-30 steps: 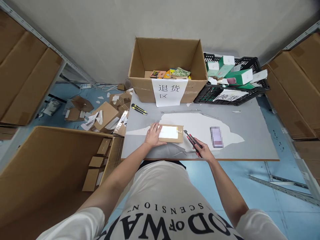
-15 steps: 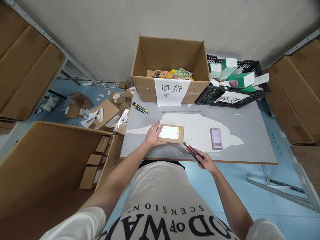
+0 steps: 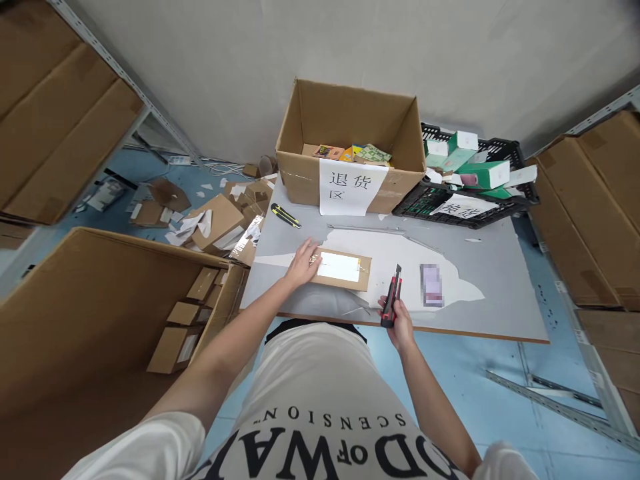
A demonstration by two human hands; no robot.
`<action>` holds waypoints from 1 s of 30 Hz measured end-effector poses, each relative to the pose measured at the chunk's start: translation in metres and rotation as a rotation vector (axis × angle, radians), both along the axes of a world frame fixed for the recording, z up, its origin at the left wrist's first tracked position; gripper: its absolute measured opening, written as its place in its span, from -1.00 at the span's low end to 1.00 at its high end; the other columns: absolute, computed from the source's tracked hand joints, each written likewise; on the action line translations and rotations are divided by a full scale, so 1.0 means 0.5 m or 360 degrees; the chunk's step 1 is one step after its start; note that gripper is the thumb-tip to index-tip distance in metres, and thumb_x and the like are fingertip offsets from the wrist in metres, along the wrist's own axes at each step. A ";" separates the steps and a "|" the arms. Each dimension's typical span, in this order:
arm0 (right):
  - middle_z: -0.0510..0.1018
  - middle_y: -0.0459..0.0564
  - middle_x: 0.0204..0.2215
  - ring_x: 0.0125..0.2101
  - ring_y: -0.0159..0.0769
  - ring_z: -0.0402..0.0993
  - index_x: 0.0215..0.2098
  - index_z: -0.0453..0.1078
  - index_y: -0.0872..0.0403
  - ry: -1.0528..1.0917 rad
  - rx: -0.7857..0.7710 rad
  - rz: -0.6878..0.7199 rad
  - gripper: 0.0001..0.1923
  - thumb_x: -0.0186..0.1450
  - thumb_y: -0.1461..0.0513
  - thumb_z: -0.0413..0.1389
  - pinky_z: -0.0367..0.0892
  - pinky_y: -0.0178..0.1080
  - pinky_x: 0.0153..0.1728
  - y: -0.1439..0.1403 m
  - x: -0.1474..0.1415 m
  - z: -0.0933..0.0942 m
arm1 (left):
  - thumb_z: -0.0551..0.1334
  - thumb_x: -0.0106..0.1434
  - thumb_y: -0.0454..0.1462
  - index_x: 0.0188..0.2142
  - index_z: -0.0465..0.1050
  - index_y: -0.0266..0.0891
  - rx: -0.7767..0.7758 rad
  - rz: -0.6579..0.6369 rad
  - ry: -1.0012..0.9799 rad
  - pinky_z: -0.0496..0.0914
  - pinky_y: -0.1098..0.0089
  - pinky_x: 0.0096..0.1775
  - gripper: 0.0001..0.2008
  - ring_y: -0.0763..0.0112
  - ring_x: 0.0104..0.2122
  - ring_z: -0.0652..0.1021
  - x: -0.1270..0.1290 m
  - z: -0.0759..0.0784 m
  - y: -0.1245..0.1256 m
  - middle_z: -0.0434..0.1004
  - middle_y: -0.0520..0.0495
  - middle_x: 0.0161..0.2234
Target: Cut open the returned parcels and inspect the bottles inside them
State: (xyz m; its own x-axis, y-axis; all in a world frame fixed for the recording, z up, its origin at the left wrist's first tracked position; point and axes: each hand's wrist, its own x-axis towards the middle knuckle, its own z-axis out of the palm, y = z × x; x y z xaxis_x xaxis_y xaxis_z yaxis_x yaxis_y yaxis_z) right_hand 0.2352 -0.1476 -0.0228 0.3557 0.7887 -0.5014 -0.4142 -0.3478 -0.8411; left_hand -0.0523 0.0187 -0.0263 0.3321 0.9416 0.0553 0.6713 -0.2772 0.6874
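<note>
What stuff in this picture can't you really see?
- Pink thing on the table: blurred out in the head view.
- White label on the flat parcel: too small and glary to read.
- Parcel's left end: covered by the left hand.
- Handle of the red knife: wrapped in the right hand.
- Sign on the black crate: partly hidden.

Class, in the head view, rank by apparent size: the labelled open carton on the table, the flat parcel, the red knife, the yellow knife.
1. Carton
2. Parcel
3. Red knife and yellow knife: alike; the red one is nearer, so unsure.
</note>
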 end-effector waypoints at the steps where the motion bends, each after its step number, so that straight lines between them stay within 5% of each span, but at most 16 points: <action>1: 0.51 0.01 -0.07 -0.10 -0.20 0.48 -0.13 0.29 -0.05 0.0034 0.0001 0.0002 -0.59 0.16 -0.08 0.13 0.49 -0.18 -0.33 0.006 -0.017 0.000 | 0.02 0.31 -0.12 0.21 0.15 -0.35 -0.0049 0.0108 -0.0043 0.09 0.15 0.21 -0.46 0.15 0.26 0.13 -0.009 -0.005 0.008 0.06 -0.29 0.27; 6: 0.33 -0.10 0.16 0.05 -0.12 0.38 -0.03 0.21 -0.20 0.0111 0.0000 0.0114 -0.59 0.22 -0.12 0.03 0.51 0.01 -0.30 0.022 -0.066 0.003 | 0.06 0.30 -0.17 0.14 0.28 -0.26 -0.0701 0.0416 -0.0438 0.33 0.18 0.04 -0.55 0.21 0.00 0.47 -0.046 -0.032 0.049 0.38 -0.23 0.10; 13: 0.34 -0.16 0.13 0.03 -0.12 0.40 -0.08 0.24 -0.19 0.0368 -0.0003 0.0048 -0.63 0.21 -0.08 0.09 0.50 0.04 -0.23 0.030 -0.089 0.002 | 0.11 0.29 -0.16 0.11 0.32 -0.17 -0.1151 0.0362 -0.0745 0.48 0.37 -0.27 -0.59 0.29 -0.11 0.53 -0.048 -0.025 0.058 0.47 -0.17 0.01; 22: 0.41 -0.08 0.06 -0.01 -0.22 0.45 -0.12 0.23 -0.09 0.0158 0.0065 -0.0049 -0.64 0.21 -0.06 0.09 0.48 -0.09 -0.09 0.061 -0.088 -0.007 | 0.23 0.22 -0.17 -0.02 0.41 -0.21 -0.1265 0.0478 -0.0948 0.49 0.31 -0.21 -0.65 0.30 -0.16 0.55 -0.047 -0.011 0.039 0.53 -0.15 -0.10; 30: 0.49 -0.03 -0.09 -0.18 -0.25 0.51 -0.21 0.28 -0.04 -0.0008 0.0112 0.0166 -0.69 0.19 -0.02 0.13 0.51 -0.14 -0.21 0.178 -0.012 0.027 | 0.33 0.12 -0.12 -0.12 0.42 -0.26 -0.1203 0.0650 -0.1220 0.45 0.20 -0.05 -0.61 0.28 -0.12 0.56 -0.041 -0.019 -0.052 0.56 -0.15 -0.14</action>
State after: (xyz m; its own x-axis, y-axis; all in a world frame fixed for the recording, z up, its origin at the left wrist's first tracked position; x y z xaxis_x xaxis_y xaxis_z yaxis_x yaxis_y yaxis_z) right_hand 0.2292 -0.0585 -0.0091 0.2722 0.8547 -0.4420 -0.3747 -0.3289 -0.8668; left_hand -0.0728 -0.0073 -0.0359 0.1179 0.8498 -0.5138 -0.0499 0.5218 0.8516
